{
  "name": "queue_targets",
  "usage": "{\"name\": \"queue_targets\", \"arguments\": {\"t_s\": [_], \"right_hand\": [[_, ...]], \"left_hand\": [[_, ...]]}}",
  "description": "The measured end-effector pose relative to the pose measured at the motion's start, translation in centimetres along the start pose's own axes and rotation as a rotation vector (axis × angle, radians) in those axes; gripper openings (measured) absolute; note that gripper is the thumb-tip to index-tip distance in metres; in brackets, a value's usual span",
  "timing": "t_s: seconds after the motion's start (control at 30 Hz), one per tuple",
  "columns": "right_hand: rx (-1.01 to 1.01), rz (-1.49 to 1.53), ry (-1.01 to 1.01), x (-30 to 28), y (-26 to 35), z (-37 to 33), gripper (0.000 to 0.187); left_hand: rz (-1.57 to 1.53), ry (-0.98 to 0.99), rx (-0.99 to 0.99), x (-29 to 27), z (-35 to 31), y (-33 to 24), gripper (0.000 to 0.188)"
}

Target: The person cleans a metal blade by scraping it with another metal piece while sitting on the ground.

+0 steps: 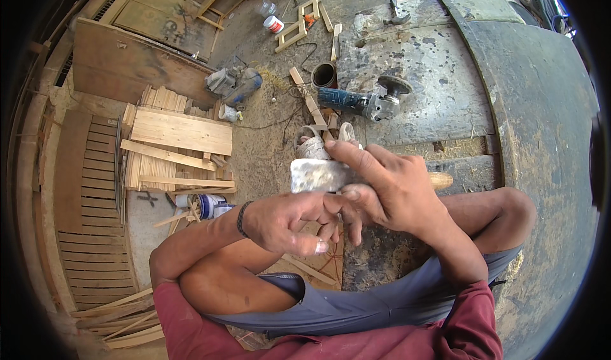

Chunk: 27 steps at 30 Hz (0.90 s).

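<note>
My right hand (404, 185) is closed on a whitish, mottled flat piece (316, 175), with the forefinger along its far edge and the thumb at the near side. Past that hand a pale wooden handle (440, 180) sticks out; the hand hides whether it joins the flat piece. Just below, my left hand (293, 220) has loosely bent fingers set apart from its thumb, close against the right fingers. No object shows in it. Beyond the piece are my feet (312, 147) in worn footwear. Further off, a blue angle grinder (363, 99) lies on a stained board (426, 61).
An open can (324, 75) stands beside the grinder, and a hammer (396, 10) lies farther back. Stacked planks (181, 131) and a paint bucket (210, 204) are at the left. Another power tool (234, 83) rests on the dusty floor. A dark panel (547, 105) spans the right side.
</note>
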State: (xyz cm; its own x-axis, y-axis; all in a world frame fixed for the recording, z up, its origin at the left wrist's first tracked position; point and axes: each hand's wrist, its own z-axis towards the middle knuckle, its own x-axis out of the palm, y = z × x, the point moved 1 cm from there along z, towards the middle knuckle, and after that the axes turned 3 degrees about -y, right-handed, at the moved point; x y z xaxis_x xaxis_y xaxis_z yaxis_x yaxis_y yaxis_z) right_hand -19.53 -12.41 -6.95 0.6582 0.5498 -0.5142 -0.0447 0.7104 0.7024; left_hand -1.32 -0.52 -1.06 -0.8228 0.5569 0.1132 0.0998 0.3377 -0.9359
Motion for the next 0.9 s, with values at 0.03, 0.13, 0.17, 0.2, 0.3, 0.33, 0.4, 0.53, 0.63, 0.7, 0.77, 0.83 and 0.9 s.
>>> {"name": "queue_targets", "arguments": {"t_s": [0.03,0.13,0.17,0.2,0.3,0.33,0.4,0.53,0.63,0.7,0.77,0.83,0.9], "right_hand": [[0.017,-0.001,0.021,-0.2,0.1,0.0,0.061],[0.029,0.032,-0.007,-0.1,0.1,0.1,0.057],[0.008,0.067,-0.077,0.5,-0.3,0.0,0.057],[-0.012,0.101,-0.147,0.8,-0.6,-0.1,0.057],[0.024,0.092,-0.202,0.6,-1.0,0.1,0.057],[0.040,0.096,-0.233,0.4,-1.4,0.2,0.056],[0.144,0.102,-0.245,-0.5,-2.0,0.3,0.057],[0.082,0.107,-0.209,-1.0,-1.1,0.2,0.064],[-0.028,0.092,-0.101,-0.4,0.5,-0.1,0.077],[-0.074,0.036,-0.094,0.4,0.8,-0.4,0.083],[-0.050,0.053,-0.097,0.3,1.1,-0.3,0.085],[-0.042,0.035,-0.065,-0.1,1.2,-0.2,0.084],[-0.093,0.036,-0.109,0.4,0.8,-0.3,0.085]], "left_hand": [[0.002,0.001,-0.005,0.0,0.0,-0.2,0.047],[-0.008,-0.008,-0.026,-0.1,0.3,-0.7,0.051],[0.022,-0.007,-0.013,-0.2,0.4,-0.9,0.057],[0.052,-0.005,0.000,-0.3,0.6,-0.9,0.063],[0.037,-0.203,0.026,0.5,0.0,-0.4,0.086],[0.098,-0.190,0.017,0.7,0.0,-0.7,0.091],[0.220,-0.164,-0.002,1.1,0.3,-1.4,0.102],[0.228,-0.173,-0.001,0.8,0.1,-0.8,0.086],[0.404,-0.206,-0.078,0.8,-0.2,-1.0,0.054],[0.451,-0.257,-0.145,1.1,0.0,-1.7,0.028],[0.452,-0.275,-0.195,1.2,0.1,-1.9,0.010],[0.473,-0.269,-0.215,1.3,0.2,-2.1,0.005],[0.539,-0.249,-0.193,1.3,0.2,-2.4,0.006]]}}
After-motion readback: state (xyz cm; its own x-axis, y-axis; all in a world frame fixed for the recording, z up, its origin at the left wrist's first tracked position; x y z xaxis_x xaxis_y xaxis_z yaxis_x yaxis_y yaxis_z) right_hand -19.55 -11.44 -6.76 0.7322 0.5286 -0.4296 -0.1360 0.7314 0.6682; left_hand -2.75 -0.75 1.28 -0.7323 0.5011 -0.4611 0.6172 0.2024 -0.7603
